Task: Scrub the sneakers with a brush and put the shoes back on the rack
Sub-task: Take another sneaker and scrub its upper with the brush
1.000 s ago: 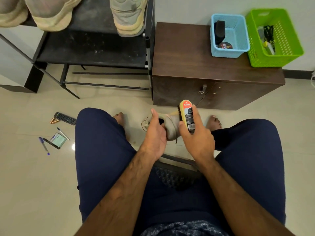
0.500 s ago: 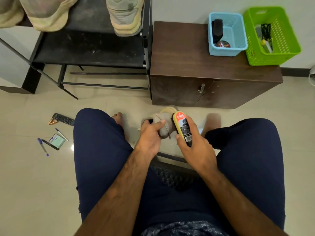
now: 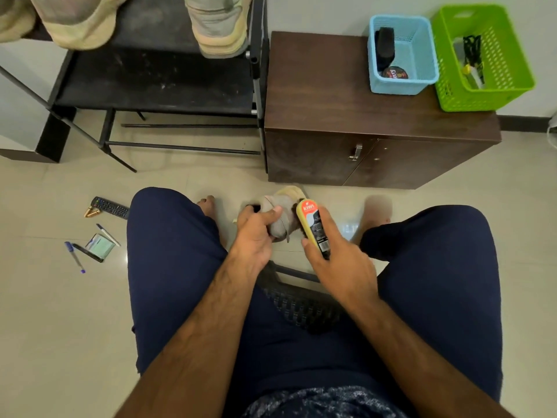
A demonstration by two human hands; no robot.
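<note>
I sit with my knees apart and hold a beige-grey sneaker (image 3: 281, 209) between them, above the floor. My left hand (image 3: 256, 233) grips the sneaker from its left side, thumb over the top. My right hand (image 3: 334, 251) grips a yellow-backed shoe brush (image 3: 312, 226) with a red and black label, its bristle side against the sneaker's right flank. Several more pale sneakers (image 3: 221, 24) stand on the top shelf of the black shoe rack (image 3: 156, 82) at the upper left.
A dark wooden cabinet (image 3: 346, 116) stands right of the rack, carrying a blue basket (image 3: 422, 82) and a green basket (image 3: 518, 82). A remote (image 3: 110, 208), pens (image 3: 75, 257) and a small packet (image 3: 101, 244) lie on the tiled floor at left. A black chair edge (image 3: 298, 300) shows between my thighs.
Both hands with the sneaker and brush have come down and nearer to me. The brush has slid lower along the sneaker's side.
</note>
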